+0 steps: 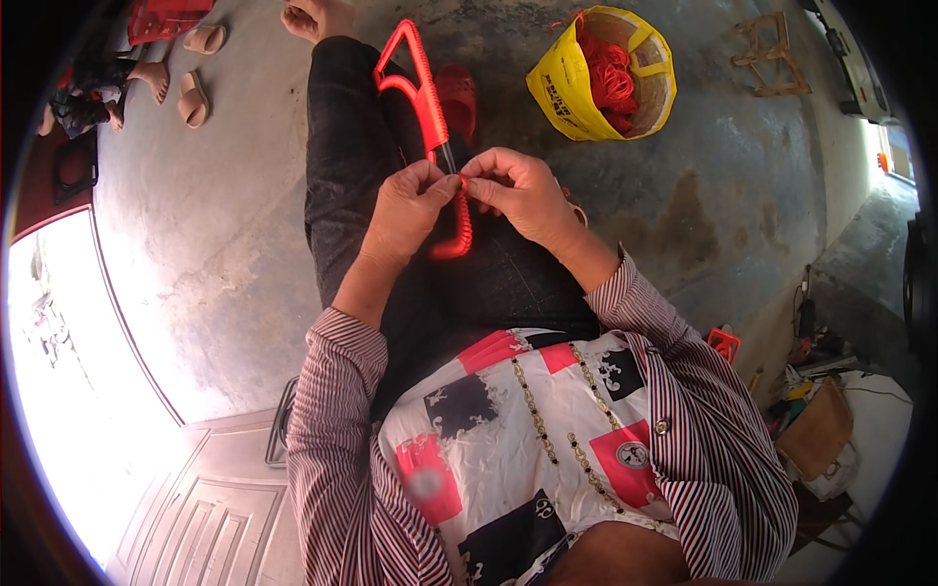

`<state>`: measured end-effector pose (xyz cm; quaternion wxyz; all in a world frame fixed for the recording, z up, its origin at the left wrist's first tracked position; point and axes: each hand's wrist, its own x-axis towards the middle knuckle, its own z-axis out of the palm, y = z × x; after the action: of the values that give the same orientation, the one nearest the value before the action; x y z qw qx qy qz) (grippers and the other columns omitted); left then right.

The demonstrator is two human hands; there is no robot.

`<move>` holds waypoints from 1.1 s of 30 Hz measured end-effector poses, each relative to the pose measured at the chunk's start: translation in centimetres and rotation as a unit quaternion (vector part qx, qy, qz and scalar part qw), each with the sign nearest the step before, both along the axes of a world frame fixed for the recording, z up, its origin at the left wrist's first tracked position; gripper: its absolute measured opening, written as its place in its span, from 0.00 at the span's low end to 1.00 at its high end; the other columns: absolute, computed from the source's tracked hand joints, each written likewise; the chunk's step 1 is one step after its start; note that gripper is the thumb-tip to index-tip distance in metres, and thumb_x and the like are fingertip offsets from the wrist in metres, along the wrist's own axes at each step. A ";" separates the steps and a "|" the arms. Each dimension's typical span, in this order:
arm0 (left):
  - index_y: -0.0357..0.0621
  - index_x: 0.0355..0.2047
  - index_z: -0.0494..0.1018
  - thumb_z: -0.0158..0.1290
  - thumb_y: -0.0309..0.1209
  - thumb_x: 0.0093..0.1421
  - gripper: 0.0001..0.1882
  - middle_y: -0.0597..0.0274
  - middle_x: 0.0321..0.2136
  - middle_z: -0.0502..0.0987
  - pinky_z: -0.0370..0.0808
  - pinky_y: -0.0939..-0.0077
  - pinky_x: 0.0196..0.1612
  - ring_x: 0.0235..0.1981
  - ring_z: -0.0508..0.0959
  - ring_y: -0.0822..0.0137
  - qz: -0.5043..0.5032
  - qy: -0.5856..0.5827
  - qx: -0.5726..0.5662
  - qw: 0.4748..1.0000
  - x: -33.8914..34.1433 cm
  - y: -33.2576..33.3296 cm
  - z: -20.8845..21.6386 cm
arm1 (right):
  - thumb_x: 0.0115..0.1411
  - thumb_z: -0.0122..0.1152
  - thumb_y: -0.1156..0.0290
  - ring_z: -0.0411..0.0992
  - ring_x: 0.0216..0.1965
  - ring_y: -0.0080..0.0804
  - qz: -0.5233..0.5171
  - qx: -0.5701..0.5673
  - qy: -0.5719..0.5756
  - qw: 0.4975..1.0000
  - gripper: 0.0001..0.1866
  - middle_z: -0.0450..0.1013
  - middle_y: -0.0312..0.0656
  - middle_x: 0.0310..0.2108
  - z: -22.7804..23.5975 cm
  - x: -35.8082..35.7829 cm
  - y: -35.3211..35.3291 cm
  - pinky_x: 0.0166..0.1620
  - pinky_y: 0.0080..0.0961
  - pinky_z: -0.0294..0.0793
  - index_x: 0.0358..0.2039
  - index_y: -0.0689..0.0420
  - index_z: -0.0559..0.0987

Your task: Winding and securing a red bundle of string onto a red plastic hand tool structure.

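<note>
A red cord-wound frame [427, 103], shaped like a long loop with a handle-like bend, lies along my dark-trousered legs. A short dark bar [447, 158] shows bare between its upper part and the ribbed, curved red end [457, 239]. My left hand [405, 200] and my right hand [523, 190] meet at the lower end of this bare part. Thumbs and fingers of both are closed in a pinch on the red cord [463, 182] there. Fingertips hide how the cord runs.
Beyond my right hand stands a yellow bag [554, 93] with bundled red cord [611, 78] inside. A small wooden frame [772, 54] is at the far right. Pink slippers [192, 100] and another person's bare foot [151, 78] are far left. A panelled door [210, 518] is near left.
</note>
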<state>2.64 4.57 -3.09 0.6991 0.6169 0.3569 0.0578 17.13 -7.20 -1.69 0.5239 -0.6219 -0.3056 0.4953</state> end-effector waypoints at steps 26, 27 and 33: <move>0.39 0.42 0.71 0.50 0.33 0.61 0.12 0.55 0.31 0.78 0.67 0.79 0.22 0.18 0.70 0.72 0.168 -0.099 -0.202 0.960 -5.7 1.1 1.4 | 0.59 0.59 0.67 0.76 0.38 0.36 -0.202 -0.080 -0.483 0.848 0.11 0.76 0.41 0.35 -6.2 14.5 -6.5 0.40 0.31 0.74 0.40 0.59 0.76; 0.40 0.42 0.71 0.50 0.33 0.61 0.12 0.55 0.32 0.79 0.67 0.80 0.22 0.19 0.71 0.73 0.185 -0.103 -0.196 0.957 -6.5 1.4 1.5 | 0.59 0.57 0.66 0.76 0.40 0.44 -0.203 -0.156 -0.555 0.791 0.12 0.76 0.44 0.36 -6.7 15.7 -6.9 0.43 0.36 0.74 0.39 0.59 0.77; 0.43 0.41 0.71 0.49 0.34 0.62 0.10 0.58 0.31 0.79 0.68 0.80 0.24 0.19 0.70 0.74 0.257 -0.095 -0.180 0.945 -9.1 2.2 1.7 | 0.61 0.52 0.61 0.75 0.42 0.47 -0.077 -0.175 -0.520 0.833 0.14 0.76 0.48 0.40 -7.8 20.5 -6.0 0.47 0.38 0.74 0.45 0.51 0.76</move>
<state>-6.51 6.79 -1.43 0.7901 0.3599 0.4403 0.2287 37.58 -13.22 -9.53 0.2068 -0.8904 -0.3922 0.1026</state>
